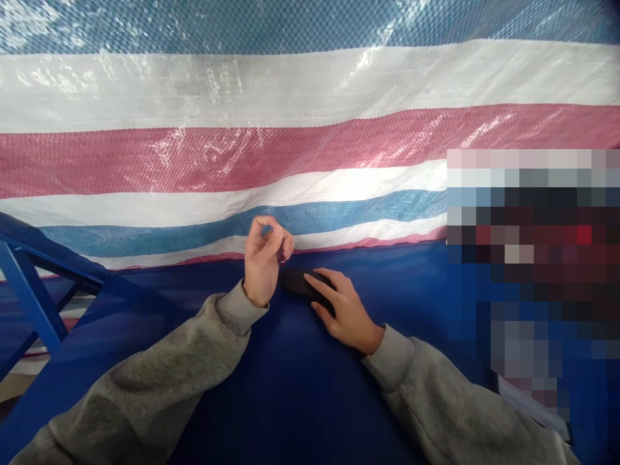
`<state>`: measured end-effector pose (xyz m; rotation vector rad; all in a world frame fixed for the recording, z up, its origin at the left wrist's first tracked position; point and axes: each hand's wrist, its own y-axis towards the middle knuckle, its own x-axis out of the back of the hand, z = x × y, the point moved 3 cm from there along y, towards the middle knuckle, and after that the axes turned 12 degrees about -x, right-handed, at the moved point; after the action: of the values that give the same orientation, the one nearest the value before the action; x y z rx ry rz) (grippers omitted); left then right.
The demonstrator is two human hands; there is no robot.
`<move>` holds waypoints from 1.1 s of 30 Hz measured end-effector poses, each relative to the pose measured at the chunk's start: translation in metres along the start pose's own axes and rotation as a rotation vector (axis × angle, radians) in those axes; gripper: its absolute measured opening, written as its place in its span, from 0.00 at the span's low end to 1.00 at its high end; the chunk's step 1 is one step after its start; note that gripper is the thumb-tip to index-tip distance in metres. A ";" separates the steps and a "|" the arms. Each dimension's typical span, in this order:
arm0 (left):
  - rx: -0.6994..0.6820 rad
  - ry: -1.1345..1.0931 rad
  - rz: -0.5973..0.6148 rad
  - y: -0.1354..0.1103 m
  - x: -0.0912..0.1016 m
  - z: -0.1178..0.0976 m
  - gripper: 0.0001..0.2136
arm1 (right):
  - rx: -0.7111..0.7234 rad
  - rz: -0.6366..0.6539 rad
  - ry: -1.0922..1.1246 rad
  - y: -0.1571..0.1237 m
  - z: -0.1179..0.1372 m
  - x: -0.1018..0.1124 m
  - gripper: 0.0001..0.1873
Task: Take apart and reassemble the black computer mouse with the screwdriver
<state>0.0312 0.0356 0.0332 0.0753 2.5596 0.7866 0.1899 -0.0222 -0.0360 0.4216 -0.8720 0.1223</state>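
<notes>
A dark, oblong, smooth-looking object (pixel 296 284) lies on the blue surface (pixel 290 387). My right hand (pixel 346 313) rests over its right end, thumb along the near side and fingers across the top. Just left of it, my left hand (pixel 264 261) is raised with the wrist up and the fingers curled in toward the thumb. A tiny dark reddish spot shows by those fingertips; whether it is something held, I cannot make out. Grey sleeves cover both of my forearms.
Behind the surface hangs a striped plastic sheet (pixel 194 155) in blue, white and red. A blue metal frame (pixel 33 297) stands at the left. At the right a pixelated patch hides what is there, and a flat grey-edged item (pixel 533 410) shows below it.
</notes>
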 end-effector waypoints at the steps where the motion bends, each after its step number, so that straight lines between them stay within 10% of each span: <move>1: -0.016 0.037 -0.001 0.000 0.001 0.000 0.09 | -0.003 -0.001 -0.004 0.000 0.000 0.000 0.25; 33: 0.031 -0.012 -0.085 -0.001 0.002 -0.005 0.08 | 0.055 0.038 0.036 0.000 0.002 0.003 0.27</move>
<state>0.0271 0.0327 0.0351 -0.0187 2.5464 0.7122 0.1907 -0.0234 -0.0322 0.4533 -0.8425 0.1884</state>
